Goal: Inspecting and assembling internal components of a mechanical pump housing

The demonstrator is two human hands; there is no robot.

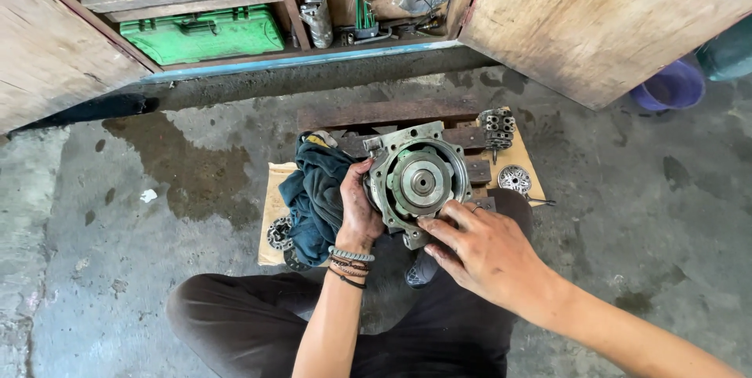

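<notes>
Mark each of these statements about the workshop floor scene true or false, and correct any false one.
1. The left hand grips the round metal housing at its left edge. True.
2. The right hand holds a hammer. False: it holds no tool and its fingers rest on the housing's lower right rim.
3. A dark blue-green rag lies left of the housing. True.
4. The green toolbox sits on the concrete floor. False: it sits inside the wooden cabinet.
5. The left wrist is bare. False: it wears bracelets.

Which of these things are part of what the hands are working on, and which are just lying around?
In hand:
round metal housing
left hand
right hand

Lying about:
dark rag
small metal disc
green toolbox
hex keys
purple bucket
</notes>
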